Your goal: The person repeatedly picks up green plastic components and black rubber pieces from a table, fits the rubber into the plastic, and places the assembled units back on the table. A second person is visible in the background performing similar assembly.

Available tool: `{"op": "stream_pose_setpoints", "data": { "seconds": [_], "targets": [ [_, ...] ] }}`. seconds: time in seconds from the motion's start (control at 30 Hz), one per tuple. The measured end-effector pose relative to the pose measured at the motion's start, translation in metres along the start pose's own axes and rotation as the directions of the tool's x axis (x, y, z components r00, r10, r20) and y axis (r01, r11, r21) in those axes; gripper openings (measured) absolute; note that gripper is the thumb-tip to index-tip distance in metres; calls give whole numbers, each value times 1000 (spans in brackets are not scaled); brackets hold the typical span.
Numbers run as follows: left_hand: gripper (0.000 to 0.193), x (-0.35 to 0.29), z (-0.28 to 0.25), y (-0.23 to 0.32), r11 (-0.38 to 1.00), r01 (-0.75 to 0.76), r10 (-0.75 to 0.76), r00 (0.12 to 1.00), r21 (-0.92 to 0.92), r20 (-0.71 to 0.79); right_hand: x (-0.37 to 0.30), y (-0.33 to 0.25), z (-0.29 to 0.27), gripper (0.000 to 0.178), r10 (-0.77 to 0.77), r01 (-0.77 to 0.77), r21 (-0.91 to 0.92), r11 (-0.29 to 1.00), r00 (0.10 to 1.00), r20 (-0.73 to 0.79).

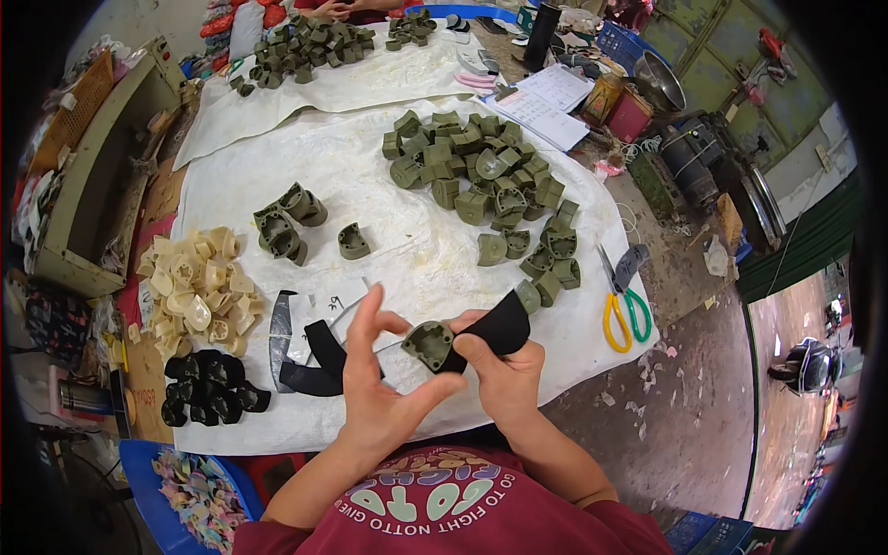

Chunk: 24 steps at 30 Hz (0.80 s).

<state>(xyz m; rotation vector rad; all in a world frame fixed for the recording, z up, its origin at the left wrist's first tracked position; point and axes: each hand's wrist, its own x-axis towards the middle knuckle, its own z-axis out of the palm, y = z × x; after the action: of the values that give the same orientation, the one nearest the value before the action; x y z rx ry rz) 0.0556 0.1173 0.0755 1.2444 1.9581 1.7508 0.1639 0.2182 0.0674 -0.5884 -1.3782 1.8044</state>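
In front of my chest, my right hand (511,375) grips an olive-green plastic shoe heel (430,344) with its hollow, ribbed face showing. A curved black strip of covering material (499,324) runs along the heel's side and sticks out past my right fingers. Close by on the left, my left hand (384,393) is open, thumb and fingers spread around the heel without gripping it. More black strips (324,361) lie on the white sheet beyond my left hand, beside a marked clear template (319,324). How firmly the strip is attached cannot be seen.
Olive heels form a large pile (481,166); a few stand apart (289,222). Cream heels (199,287) and black-covered heels (213,387) lie left. Scissors (627,319) with yellow and green handles rest at the right edge. A blue basin (143,476) of scraps is lower left. Another person's hands (333,9) are across the table.
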Motion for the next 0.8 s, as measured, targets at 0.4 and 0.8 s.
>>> {"op": "stream_pose_setpoints", "data": {
  "seconds": [0.4, 0.8],
  "targets": [
    [96, 4, -6, -9, 924, -3, 76, 982, -383, 175, 17, -14, -27, 18, 301, -345, 168, 923, 922, 242],
    [41, 2, -4, -10, 928, 225, -180, 968, -296, 173, 17, -6, -14, 14, -132, 166, -243, 956, 980, 149]
  ]
}}
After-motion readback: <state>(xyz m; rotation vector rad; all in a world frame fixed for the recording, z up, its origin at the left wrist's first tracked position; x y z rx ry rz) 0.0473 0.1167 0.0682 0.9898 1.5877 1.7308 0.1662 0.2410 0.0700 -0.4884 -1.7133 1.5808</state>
